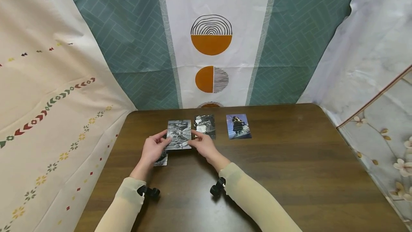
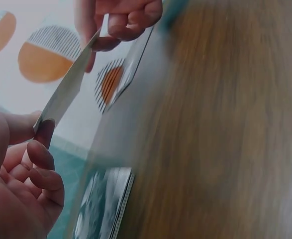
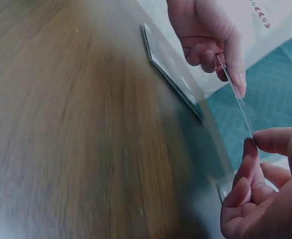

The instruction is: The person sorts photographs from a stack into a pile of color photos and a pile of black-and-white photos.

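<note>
Above the table, a black-and-white photo card (image 1: 179,134) is held up between both hands. My left hand (image 1: 153,148) pinches its left edge between thumb and fingers. The opposite edge is pinched by my right hand (image 1: 204,144). Seen nearly edge-on in the left wrist view, the card (image 2: 66,89) is clear of the tabletop. Partly covered by the left hand, a stack of grey photo cards (image 1: 161,159) lies just below it. Behind the right hand is another dark black-and-white card (image 1: 206,124).
A colour card (image 1: 238,126) with a dark-clothed figure lies to the right on the brown wooden table (image 1: 289,160). Patterned cloths (image 1: 128,38) hang behind the table and at both sides. Each wrist wears a small black camera (image 1: 217,187).
</note>
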{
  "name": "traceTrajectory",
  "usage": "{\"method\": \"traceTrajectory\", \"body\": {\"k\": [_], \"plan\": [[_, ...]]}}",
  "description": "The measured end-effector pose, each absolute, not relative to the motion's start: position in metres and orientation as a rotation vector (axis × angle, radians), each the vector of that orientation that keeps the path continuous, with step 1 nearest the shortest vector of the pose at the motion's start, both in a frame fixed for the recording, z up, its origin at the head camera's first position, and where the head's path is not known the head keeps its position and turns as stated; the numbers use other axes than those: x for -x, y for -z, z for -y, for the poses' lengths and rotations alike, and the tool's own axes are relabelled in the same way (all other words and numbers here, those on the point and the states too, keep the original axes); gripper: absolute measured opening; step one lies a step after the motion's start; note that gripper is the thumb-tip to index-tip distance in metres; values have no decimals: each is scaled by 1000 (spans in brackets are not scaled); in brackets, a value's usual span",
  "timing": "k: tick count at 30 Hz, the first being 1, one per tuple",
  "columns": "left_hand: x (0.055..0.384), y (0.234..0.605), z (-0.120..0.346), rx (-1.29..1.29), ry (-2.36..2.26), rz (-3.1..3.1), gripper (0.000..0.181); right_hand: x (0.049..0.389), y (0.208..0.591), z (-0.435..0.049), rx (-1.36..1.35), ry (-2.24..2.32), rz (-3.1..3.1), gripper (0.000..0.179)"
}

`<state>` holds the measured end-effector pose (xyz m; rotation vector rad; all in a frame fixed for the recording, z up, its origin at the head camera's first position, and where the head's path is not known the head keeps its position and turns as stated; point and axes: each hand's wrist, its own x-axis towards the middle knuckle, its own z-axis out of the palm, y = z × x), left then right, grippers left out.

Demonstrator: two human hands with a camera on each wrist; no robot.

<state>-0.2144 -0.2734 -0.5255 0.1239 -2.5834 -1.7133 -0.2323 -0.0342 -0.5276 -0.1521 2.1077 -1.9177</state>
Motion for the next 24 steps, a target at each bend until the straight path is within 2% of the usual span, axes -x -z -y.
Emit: {"method": "traceTrajectory", "body": {"k": [13, 24], "plan": [[233, 527, 213, -136, 1861, 2493, 54, 242, 528, -16, 93, 1934, -2182, 58], [239, 531, 200, -124, 1954, 2460, 55, 243, 529, -32, 80, 1922, -2177, 57]]}}
